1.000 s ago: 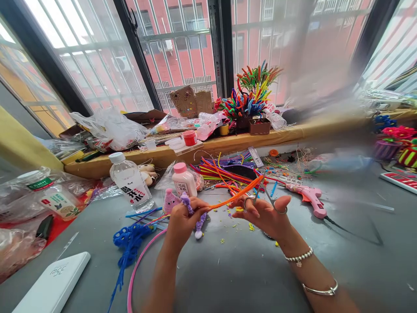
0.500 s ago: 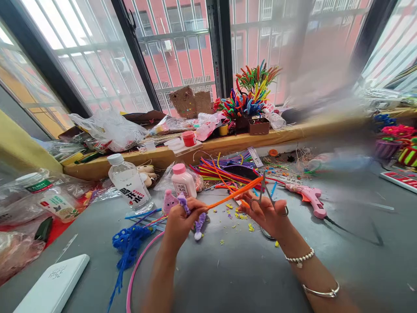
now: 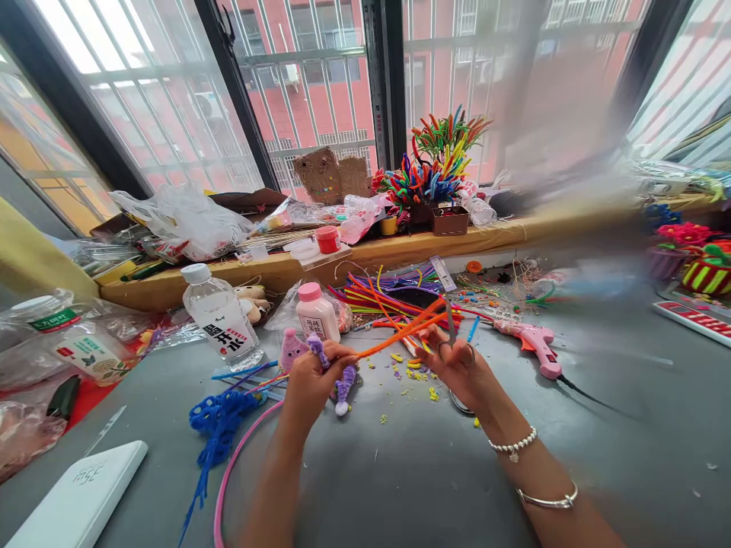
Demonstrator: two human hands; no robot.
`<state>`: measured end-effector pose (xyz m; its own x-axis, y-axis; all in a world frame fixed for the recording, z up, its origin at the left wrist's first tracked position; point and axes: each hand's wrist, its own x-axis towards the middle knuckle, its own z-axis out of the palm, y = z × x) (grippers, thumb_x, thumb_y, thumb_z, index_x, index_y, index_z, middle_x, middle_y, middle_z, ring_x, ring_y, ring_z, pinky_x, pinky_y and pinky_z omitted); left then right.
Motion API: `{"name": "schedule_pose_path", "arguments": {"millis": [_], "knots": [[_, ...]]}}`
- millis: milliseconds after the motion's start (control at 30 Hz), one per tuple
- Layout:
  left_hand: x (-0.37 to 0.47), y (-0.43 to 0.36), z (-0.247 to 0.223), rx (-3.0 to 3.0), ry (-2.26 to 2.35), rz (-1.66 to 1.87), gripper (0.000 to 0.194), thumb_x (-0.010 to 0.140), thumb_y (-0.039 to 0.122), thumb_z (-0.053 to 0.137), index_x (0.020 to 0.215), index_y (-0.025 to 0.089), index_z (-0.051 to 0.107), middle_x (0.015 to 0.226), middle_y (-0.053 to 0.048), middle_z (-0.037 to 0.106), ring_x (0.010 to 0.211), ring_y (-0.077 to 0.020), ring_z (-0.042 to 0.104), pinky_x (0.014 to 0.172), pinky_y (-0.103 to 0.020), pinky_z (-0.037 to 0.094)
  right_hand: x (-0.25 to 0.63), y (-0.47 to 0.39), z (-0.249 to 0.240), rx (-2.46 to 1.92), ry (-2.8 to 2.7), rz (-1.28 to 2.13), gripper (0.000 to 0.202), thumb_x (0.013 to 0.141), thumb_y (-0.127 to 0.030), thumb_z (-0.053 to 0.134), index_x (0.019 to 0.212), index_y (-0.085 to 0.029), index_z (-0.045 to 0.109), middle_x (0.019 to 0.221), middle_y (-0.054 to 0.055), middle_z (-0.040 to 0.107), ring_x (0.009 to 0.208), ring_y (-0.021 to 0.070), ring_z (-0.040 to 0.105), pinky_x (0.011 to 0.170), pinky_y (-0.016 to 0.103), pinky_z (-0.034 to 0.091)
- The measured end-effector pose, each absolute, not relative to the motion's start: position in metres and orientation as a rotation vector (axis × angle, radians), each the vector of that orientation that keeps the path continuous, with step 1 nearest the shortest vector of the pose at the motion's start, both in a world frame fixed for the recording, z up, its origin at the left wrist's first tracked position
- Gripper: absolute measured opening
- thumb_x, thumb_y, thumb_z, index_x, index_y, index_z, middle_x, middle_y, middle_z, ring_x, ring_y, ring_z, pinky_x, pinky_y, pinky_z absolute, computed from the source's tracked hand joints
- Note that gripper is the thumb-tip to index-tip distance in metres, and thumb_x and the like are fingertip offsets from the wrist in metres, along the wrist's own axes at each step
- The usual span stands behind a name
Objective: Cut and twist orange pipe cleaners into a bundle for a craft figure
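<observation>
In my left hand (image 3: 311, 387) is a bunch of orange pipe cleaners (image 3: 395, 335), pinched at its near end and slanting up to the right. A fuzzy purple twisted piece (image 3: 344, 390) shows on both sides of that hand; whether the fingers grip it too is unclear. My right hand (image 3: 461, 374) has its fingers through the handles of a pair of scissors (image 3: 451, 323). Their blades point upward, close together, beside the far tips of the orange stems. A pink figure (image 3: 292, 348) stands behind my left hand.
Behind the hands lie loose coloured pipe cleaners (image 3: 371, 301). A pink bottle (image 3: 317, 313) and a water bottle (image 3: 221, 320) stand at left, near blue netting (image 3: 220, 418) and a pink band (image 3: 227, 479). Yellow scraps (image 3: 414, 365) litter the table. A pink glue gun (image 3: 540, 348) lies right.
The scissor blades, spread apart before, are now close together. The orange stems' far ends have fanned apart slightly. The whole view has shifted a little.
</observation>
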<state>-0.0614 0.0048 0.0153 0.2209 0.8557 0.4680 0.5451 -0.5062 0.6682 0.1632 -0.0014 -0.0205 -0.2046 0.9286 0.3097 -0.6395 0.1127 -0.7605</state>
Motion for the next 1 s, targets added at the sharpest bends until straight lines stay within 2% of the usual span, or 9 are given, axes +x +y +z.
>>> {"name": "schedule_pose_path", "arguments": {"millis": [133,300,500,567,700,833,1000], "knots": [[-0.063,0.006,0.014,2.088,1.321,1.219,0.018,0.07,0.03,0.055,0.065,0.017,0.064,0.063,0.0,0.061,0.05,-0.0092,0.049,0.052,-0.021,0.041,0.164,0.0,-0.023,-0.418,-1.093,1.473,0.047,0.055,-0.059,0.063,0.037,-0.018,0.05,0.092,0.004,0.058,0.097,0.021,0.045,0.085,0.035,0.036],[-0.066,0.004,0.017,1.981,1.42,1.311,0.019,0.068,0.034,0.055,0.067,0.017,0.064,0.062,0.001,0.06,0.049,-0.009,0.048,0.05,-0.021,0.041,0.161,-0.002,-0.022,-0.469,-1.256,1.471,0.048,0.056,-0.066,0.055,0.055,-0.019,0.066,0.101,0.008,0.058,0.099,0.0248,0.046,0.083,0.037,0.037],[-0.067,0.003,0.017,1.847,1.615,1.477,0.024,0.068,0.041,0.054,0.067,0.019,0.063,0.06,0.003,0.06,0.044,-0.0083,0.045,0.053,-0.023,0.041,0.16,-0.002,-0.019,-0.336,-1.266,1.526,0.054,0.063,-0.07,0.042,0.071,-0.024,0.069,0.121,0.004,0.047,0.108,0.0224,0.041,0.083,0.034,0.037],[-0.067,0.004,0.016,1.828,1.656,1.499,0.025,0.067,0.041,0.053,0.069,0.019,0.063,0.058,0.003,0.06,0.045,-0.0086,0.046,0.055,-0.023,0.041,0.16,-0.002,-0.017,-0.29,-1.305,1.569,0.067,0.058,-0.076,0.037,0.086,-0.024,0.067,0.124,0.006,0.045,0.107,0.0237,0.041,0.081,0.034,0.038],[-0.069,0.006,0.015,1.813,1.701,1.406,0.028,0.067,0.044,0.053,0.072,0.018,0.064,0.059,0.002,0.061,0.045,-0.0096,0.048,0.05,-0.023,0.041,0.16,-0.005,-0.011,-0.188,-1.324,1.689,0.1,0.043,-0.086,0.027,0.114,-0.021,0.054,0.133,0.01,0.034,0.11,0.0276,0.038,0.079,0.035,0.039],[-0.071,0.006,0.015,1.824,1.734,1.346,0.031,0.066,0.046,0.052,0.073,0.019,0.065,0.059,0.002,0.062,0.044,-0.0103,0.05,0.049,-0.023,0.042,0.158,-0.012,-0.005,-0.078,-1.282,1.743,0.104,0.044,-0.087,0.021,0.118,-0.021,0.049,0.14,0.009,0.022,0.117,0.03,0.03,0.084,0.039,0.037],[-0.07,0.004,0.018,1.882,1.761,1.271,0.029,0.069,0.044,0.052,0.075,0.018,0.064,0.063,0.001,0.065,0.048,-0.0116,0.054,0.051,-0.022,0.043,0.158,-0.016,-0.002,-0.048,-1.28,1.765,0.103,0.042,-0.088,0.019,0.116,-0.023,0.051,0.14,0.007,0.02,0.12,0.0312,0.026,0.087,0.041,0.035]]}}
